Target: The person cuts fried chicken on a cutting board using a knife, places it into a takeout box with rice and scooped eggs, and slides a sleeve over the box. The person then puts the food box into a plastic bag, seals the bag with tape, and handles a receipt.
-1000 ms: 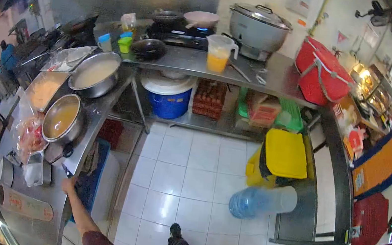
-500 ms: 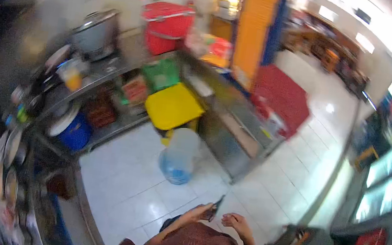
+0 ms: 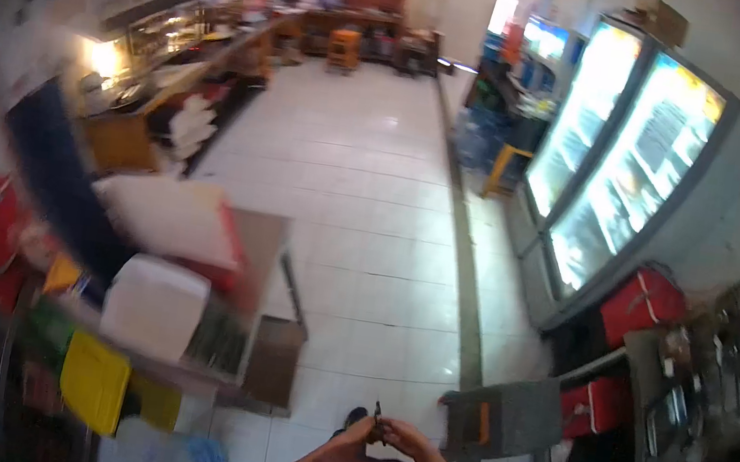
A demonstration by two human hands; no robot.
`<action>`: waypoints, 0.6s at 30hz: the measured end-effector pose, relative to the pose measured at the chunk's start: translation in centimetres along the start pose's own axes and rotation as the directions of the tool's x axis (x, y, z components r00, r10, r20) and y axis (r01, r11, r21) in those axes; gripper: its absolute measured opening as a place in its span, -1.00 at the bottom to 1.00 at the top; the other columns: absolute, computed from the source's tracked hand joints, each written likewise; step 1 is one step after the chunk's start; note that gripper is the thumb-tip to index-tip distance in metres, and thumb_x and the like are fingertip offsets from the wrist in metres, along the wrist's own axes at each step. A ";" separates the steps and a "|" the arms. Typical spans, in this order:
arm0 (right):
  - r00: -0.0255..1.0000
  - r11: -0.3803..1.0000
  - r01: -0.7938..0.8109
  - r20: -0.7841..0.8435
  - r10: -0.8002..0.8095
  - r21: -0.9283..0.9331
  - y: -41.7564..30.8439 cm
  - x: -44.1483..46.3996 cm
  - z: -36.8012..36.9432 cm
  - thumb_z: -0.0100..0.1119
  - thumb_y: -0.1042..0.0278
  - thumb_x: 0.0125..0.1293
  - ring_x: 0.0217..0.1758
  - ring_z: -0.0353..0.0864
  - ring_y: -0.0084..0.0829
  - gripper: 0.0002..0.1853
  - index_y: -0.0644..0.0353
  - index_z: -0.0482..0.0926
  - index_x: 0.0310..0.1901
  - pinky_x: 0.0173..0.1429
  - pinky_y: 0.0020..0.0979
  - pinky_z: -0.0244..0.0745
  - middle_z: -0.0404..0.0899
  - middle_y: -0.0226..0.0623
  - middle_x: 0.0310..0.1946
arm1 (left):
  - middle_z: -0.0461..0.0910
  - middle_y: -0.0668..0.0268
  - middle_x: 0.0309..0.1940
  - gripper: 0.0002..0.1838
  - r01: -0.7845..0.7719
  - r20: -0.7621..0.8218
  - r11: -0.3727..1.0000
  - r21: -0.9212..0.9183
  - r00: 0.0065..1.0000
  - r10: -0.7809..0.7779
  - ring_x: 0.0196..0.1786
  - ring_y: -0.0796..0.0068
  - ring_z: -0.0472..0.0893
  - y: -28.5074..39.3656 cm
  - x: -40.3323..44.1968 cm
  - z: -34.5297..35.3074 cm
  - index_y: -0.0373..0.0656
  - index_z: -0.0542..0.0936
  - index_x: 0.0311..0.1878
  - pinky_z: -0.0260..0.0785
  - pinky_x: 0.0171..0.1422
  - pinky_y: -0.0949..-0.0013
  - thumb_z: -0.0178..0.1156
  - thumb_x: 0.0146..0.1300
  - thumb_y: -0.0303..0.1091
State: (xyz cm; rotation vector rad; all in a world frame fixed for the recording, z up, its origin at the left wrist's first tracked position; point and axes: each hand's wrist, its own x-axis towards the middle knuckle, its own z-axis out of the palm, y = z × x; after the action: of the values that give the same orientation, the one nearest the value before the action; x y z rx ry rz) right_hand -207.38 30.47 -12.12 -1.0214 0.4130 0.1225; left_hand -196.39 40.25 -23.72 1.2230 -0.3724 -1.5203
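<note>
- Located between both hands, low in front of the torso: small dark object [image 3: 379, 412], too blurred to identify
- Seen closed on its lower part: left hand [image 3: 356, 433]
- Noted against it from the other side, fingers curled: right hand [image 3: 412, 443]; cannot tell whether gripping
- Standing near, to the right: grey surface [image 3: 523, 408] bearing an orange strip [image 3: 484, 423]
- Placed lower left: yellow lid [image 3: 93, 381], near blue bottle [image 3: 208, 456]
- Sited farther off, right: lit glass-door fridge [image 3: 629, 173]
</note>
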 end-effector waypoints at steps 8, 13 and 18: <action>0.882 0.995 0.004 -0.469 0.043 0.098 -9.0 14.1 -13.0 -0.05 0.35 0.23 -0.33 0.46 -0.48 -0.81 0.23 0.41 -0.17 -0.22 -0.42 0.43 0.50 -0.37 -0.37 | 0.52 -0.02 -0.33 -0.74 -0.332 0.275 0.244 0.911 0.931 0.240 -0.19 0.20 0.52 18.9 17.3 -1.7 -0.24 0.49 -0.26 0.35 -0.16 0.24 0.02 0.06 -0.27; 0.879 0.744 -0.191 -0.225 0.420 0.640 -15.7 25.6 -16.2 -0.18 0.14 0.31 -0.18 0.46 -0.42 -0.69 0.19 0.47 -0.25 -0.05 -0.39 0.40 0.49 -0.31 -0.24 | 0.52 -0.02 -0.24 -0.69 -0.155 0.011 0.650 0.744 0.975 0.221 -0.13 0.20 0.51 20.7 27.2 -9.8 -0.39 0.46 -0.22 0.34 -0.08 0.28 -0.09 0.07 -0.35; 0.994 0.753 -0.100 0.103 0.043 0.650 -27.0 41.0 -17.8 -0.11 0.20 0.30 -0.24 0.47 -0.47 -0.75 0.18 0.47 -0.25 -0.07 -0.42 0.38 0.51 -0.32 -0.27 | 0.47 0.17 -0.28 -0.77 -0.194 -0.249 0.777 0.599 0.877 0.412 -0.23 0.46 0.48 33.8 33.0 -20.1 -0.27 0.42 -0.17 0.35 -0.21 0.46 0.03 0.17 -0.34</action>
State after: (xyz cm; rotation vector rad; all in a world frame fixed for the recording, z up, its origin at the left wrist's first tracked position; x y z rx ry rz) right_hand -166.98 -2.49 -14.51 -0.2962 0.3784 0.0769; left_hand -157.26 7.09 -22.49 1.7729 -0.7642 -0.8770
